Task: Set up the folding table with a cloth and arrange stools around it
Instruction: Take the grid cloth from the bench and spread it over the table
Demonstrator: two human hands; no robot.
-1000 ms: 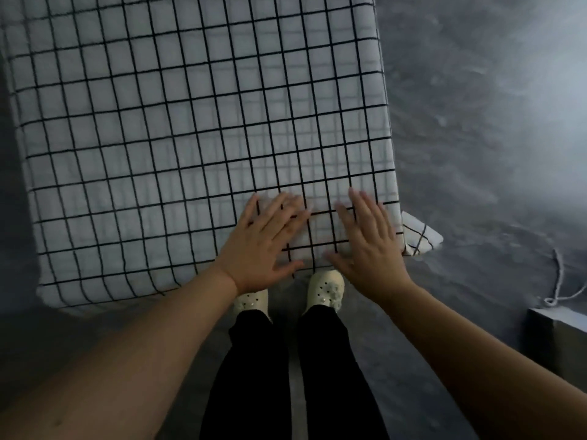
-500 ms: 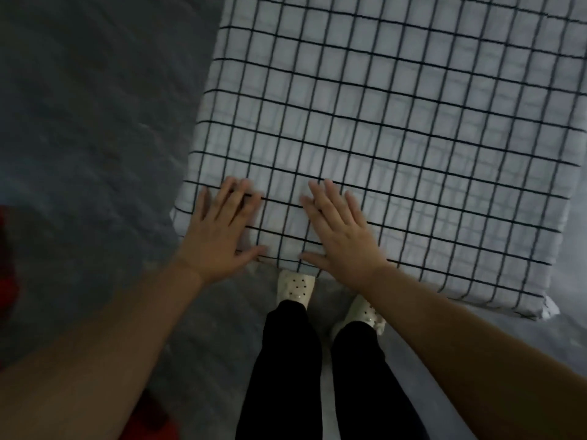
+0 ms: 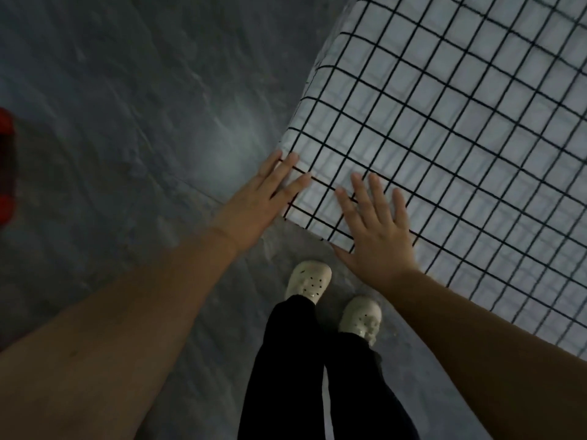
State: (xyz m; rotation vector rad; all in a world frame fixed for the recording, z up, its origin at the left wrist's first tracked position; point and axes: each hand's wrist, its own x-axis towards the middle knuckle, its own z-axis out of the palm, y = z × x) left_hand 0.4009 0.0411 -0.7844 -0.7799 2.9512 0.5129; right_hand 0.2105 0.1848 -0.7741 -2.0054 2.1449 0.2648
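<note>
A white cloth with a black grid pattern covers the table and fills the upper right of the view. The table underneath is hidden by it. My right hand lies flat on the cloth near its front edge, fingers straight and spread. My left hand sits at the cloth's near left corner with straight fingers, its fingertips touching the corner and its palm off the edge over the floor.
Grey concrete floor spreads to the left and below. A red object shows at the far left edge, cut off by the frame. My legs in black trousers and pale clogs stand just below the table's corner.
Both hands slid left along the cloth's front edge, from its right corner to its left corner. My left hand now reaches past the corner. The red object came into sight at the left.
</note>
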